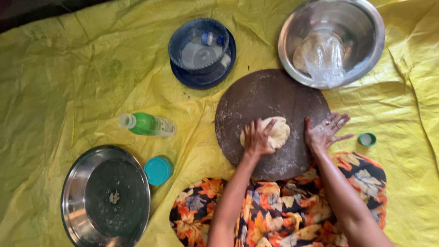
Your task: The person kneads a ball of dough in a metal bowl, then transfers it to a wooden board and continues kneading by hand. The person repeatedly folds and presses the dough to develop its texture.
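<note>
So our left hand (pixel 257 137) is pressed palm-down on the dough (pixel 274 132), fingers spread over its left half, not clamped around it, just flattening. The dough sits near the middle of the round brown board (pixel 256 98), which is dusted with flour. Our right hand (pixel 325 131) is open and floury, fingers apart, resting on the board's right edge, holding nothing.

To our minds, doing this bit well means pushing with the heel of the palm evenly and turning the lump a little between presses, so it stays round and doesn't thin out on one side. The right hand steadying the board probably helps, since it lies on a wrinkly yellow sheet (pixel 68 68) and could slide.

Further out: a steel bowl (pixel 366 27) above right with a clear plastic bag and what looks like more dough inside, a dark blue basket (pixel 176 45) with a small bottle in it, a green bottle (pixel 148 124) lying on its side, a teal lid (pixel 158 170), a steel plate (pixel 75 183) with a dough scrap, and a small green cap (pixel 366 139) just right of our right hand.
</note>
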